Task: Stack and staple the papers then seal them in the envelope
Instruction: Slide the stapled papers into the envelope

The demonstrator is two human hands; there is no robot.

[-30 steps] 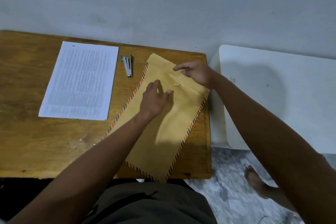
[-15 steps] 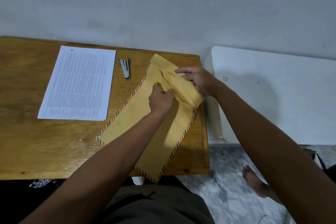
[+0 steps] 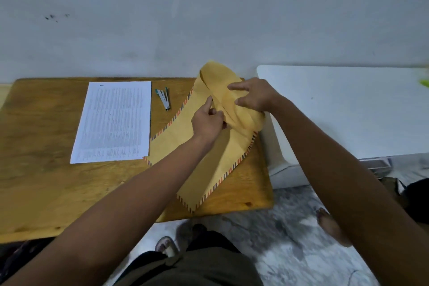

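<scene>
Envelope: the yellow envelope with striped edges lay slantwise on the wooden counter, its far end lifted off the surface between the two hands.
Left hand: the left hand pinched the envelope's near layer, fingers curled on the paper at the mouth.
Right hand: the right hand held the raised flap from the far side, thumb and fingers curled round it, forefinger stretched out along the top.
Papers: the printed papers lay flat to the left of the left hand, well apart from it, one lower corner just beside the envelope's striped edge.
Stapler: a small stapler lay between the papers and the envelope, beyond the left hand.
Hard to make out: whether the papers were stapled could not be told; the envelope's opening was partly covered by both hands; the print was too small to read.
Cut off: both forearms ran out of the lower edge.
</scene>
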